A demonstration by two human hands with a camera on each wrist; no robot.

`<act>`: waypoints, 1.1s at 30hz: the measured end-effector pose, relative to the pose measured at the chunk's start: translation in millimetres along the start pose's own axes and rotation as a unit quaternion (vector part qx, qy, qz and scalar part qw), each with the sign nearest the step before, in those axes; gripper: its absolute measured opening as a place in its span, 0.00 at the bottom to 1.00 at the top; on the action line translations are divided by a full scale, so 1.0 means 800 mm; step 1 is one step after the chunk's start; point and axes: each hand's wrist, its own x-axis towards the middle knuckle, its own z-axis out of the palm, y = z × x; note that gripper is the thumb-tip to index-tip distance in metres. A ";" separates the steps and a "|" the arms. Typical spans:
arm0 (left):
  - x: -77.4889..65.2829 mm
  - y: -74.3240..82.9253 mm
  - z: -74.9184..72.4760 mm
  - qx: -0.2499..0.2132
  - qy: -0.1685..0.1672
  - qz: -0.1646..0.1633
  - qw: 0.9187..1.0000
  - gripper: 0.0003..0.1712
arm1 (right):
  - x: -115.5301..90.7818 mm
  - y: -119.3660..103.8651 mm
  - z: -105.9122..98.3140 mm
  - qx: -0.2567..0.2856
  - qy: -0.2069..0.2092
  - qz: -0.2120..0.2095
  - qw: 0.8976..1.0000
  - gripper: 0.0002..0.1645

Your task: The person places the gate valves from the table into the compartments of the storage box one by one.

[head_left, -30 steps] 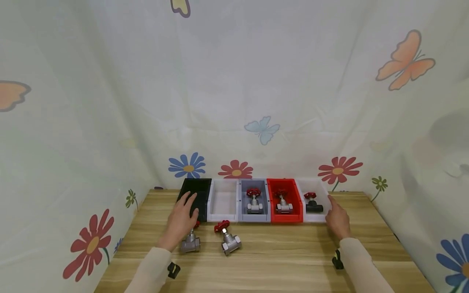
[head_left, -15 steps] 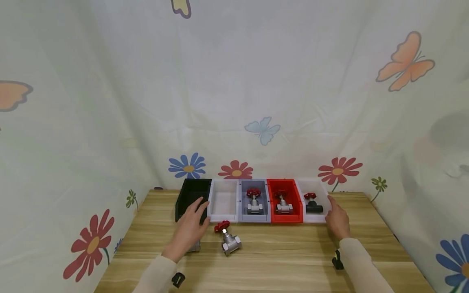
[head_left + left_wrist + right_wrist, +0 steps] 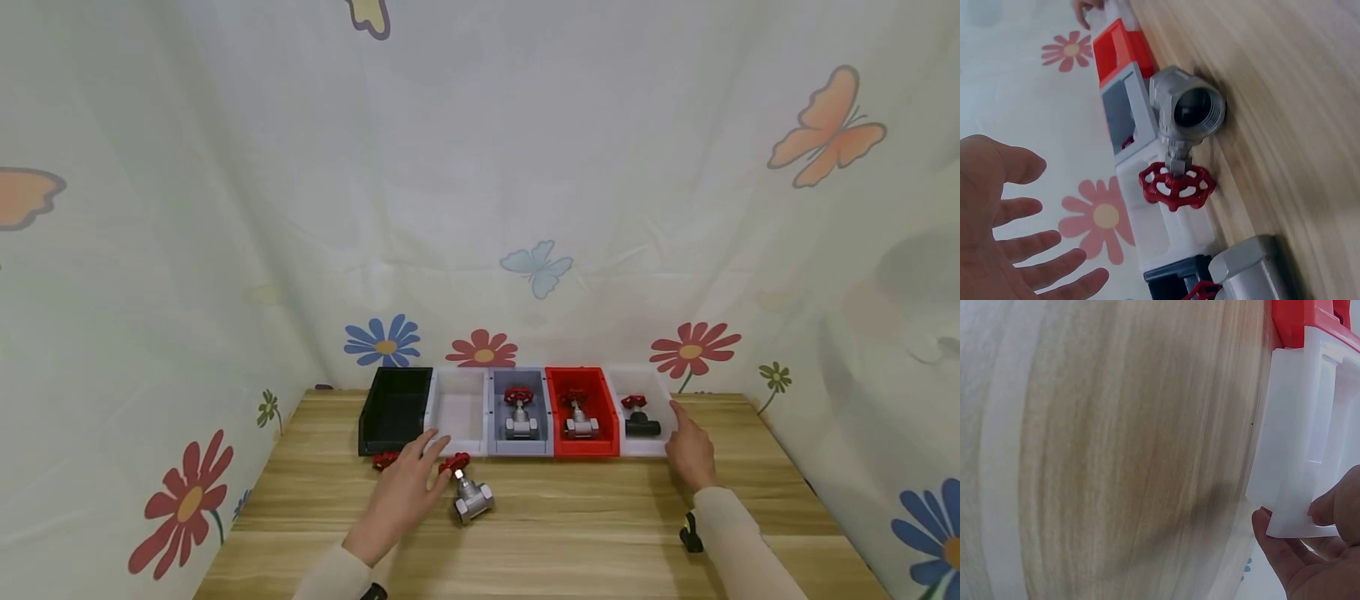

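Observation:
My left hand (image 3: pixel 401 496), fingers spread and holding nothing, hovers beside a silver valve (image 3: pixel 473 500) with a red handwheel on the table. Beneath that hand lies another valve, mostly hidden; only its red handwheel (image 3: pixel 385 461) shows in the head view. The left wrist view shows both: one metal valve body (image 3: pixel 1186 109) with its threaded opening, and the second valve (image 3: pixel 1247 269) at the lower edge. My right hand (image 3: pixel 690 450) pinches the side wall of the right-hand white bin (image 3: pixel 1282 437), thumb inside and fingers outside. A black valve (image 3: pixel 642 425) with a red handwheel lies in that bin.
Bins stand in a row at the table's back: black (image 3: pixel 363 429), white (image 3: pixel 456 447), grey (image 3: pixel 521 447), red (image 3: pixel 587 448), then the gripped white one. The grey and red bins each hold a silver valve. A printed curtain (image 3: pixel 465 167) hangs behind.
My left hand has moved back from over the black bin and to the right, toward the uncovered silver valve. The right hand keeps its place on the white bin.

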 end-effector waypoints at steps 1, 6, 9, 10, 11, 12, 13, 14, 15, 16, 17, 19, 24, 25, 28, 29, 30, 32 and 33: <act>-0.002 0.002 0.001 0.000 -0.004 0.000 1.000 0.29 | 0.000 0.000 0.000 -0.001 -0.001 0.001 1.000 0.35; -0.009 0.013 0.008 -0.007 -0.030 0.001 1.000 0.29 | 0.000 -0.001 0.000 -0.001 -0.009 0.009 1.000 0.35; -0.012 0.015 0.016 -0.002 -0.038 0.022 0.999 0.29 | 0.001 -0.001 0.000 -0.001 -0.008 0.010 1.000 0.35; -0.013 0.016 0.019 -0.001 -0.042 0.030 0.999 0.29 | 0.002 -0.001 0.000 -0.002 -0.007 0.009 1.000 0.35; -0.014 0.015 0.022 0.000 -0.048 0.036 0.998 0.29 | 0.002 -0.001 0.001 -0.002 -0.006 0.009 1.000 0.35; -0.016 0.016 0.024 0.002 -0.055 0.040 0.998 0.30 | 0.002 -0.001 0.001 -0.002 -0.005 0.008 1.000 0.35; -0.017 0.015 0.027 0.003 -0.064 0.042 0.997 0.31 | 0.002 -0.001 0.001 -0.002 -0.005 0.009 1.000 0.35; -0.018 0.015 0.030 0.005 -0.075 0.044 0.996 0.32 | 0.002 -0.001 0.001 -0.003 -0.005 0.010 1.000 0.35; -0.019 0.015 0.032 0.006 -0.085 0.045 0.995 0.33 | 0.002 -0.001 0.001 -0.004 -0.006 0.012 1.000 0.35; -0.021 0.015 0.033 0.004 -0.094 0.045 0.995 0.34 | 0.002 -0.002 0.001 -0.004 -0.007 0.014 1.000 0.35; -0.022 0.016 0.034 0.004 -0.101 0.046 0.994 0.34 | 0.002 -0.002 0.001 -0.004 -0.009 0.017 1.000 0.35; -0.024 0.016 0.036 0.002 -0.111 0.050 0.993 0.34 | 0.002 -0.001 0.001 -0.005 -0.012 0.021 1.000 0.35; -0.026 0.015 0.043 -0.004 -0.116 0.055 0.992 0.33 | 0.002 -0.001 0.001 -0.004 -0.020 0.033 0.999 0.35; -0.027 0.015 0.045 -0.005 -0.117 0.056 0.992 0.33 | 0.002 -0.001 0.001 -0.004 -0.021 0.036 0.999 0.35; -0.028 0.016 0.051 -0.010 -0.118 0.056 0.991 0.33 | 0.003 0.000 0.001 -0.003 -0.024 0.039 0.999 0.35; -0.028 0.016 0.053 -0.009 -0.117 0.058 0.991 0.32 | 0.003 0.000 0.002 -0.004 -0.026 0.040 0.999 0.35; -0.029 0.016 0.055 -0.010 -0.117 0.059 0.991 0.32 | 0.003 0.000 0.002 -0.004 -0.026 0.041 0.999 0.35; -0.029 0.016 0.058 -0.011 -0.117 0.057 0.991 0.32 | 0.003 0.000 0.002 -0.003 -0.028 0.041 0.999 0.35; -0.029 0.016 0.060 -0.010 -0.119 0.057 0.991 0.32 | 0.003 0.000 0.002 -0.003 -0.028 0.039 0.999 0.36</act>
